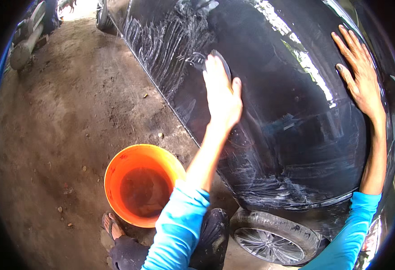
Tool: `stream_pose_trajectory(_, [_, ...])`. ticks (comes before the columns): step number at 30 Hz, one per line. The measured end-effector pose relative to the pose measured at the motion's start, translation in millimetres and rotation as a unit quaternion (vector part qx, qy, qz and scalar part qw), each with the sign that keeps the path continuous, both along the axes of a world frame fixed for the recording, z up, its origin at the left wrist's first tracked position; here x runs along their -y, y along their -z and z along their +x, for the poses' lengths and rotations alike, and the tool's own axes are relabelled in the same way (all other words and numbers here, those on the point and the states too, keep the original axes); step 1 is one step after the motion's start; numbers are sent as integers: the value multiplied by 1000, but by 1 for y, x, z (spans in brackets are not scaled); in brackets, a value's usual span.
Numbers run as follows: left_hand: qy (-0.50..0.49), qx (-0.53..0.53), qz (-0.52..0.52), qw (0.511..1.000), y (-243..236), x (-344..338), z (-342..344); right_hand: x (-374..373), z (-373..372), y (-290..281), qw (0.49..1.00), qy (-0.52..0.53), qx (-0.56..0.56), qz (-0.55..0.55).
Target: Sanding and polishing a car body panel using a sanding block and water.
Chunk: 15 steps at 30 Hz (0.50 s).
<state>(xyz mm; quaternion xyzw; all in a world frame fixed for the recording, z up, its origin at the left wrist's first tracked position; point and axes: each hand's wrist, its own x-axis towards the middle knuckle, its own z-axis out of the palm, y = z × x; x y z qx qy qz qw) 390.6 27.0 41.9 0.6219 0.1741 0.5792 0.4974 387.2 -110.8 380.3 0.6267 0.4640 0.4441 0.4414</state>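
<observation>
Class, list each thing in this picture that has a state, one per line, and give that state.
Black car body: glossy, streaked with white suds.
Orange bucket: upright, holding murky water.
Left hand: pressing a dark sponge on the panel.
Right hand: flat, fingers spread on the car.
Wheel: on the ground.

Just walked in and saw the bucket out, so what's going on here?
A person is crouched beside a black car. The left hand presses a dark sponge or pad flat against the body panel, which carries white soapy streaks. The right hand rests open on the panel, holding nothing. An orange bucket of murky water stands on the dirt floor by the person's foot, near a wheel.
</observation>
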Motion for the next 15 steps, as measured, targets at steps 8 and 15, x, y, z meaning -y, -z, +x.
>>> stream_pose_trajectory(8, [103, -24, 47, 993, 24, 106, -28, 15, 2, -6, 1000, 23, 10, 14])
stream_pose_trajectory(15, [73, 26, -16, 997, 30, 115, -19, 19, 17, -15, 999, 8, 43, -31])
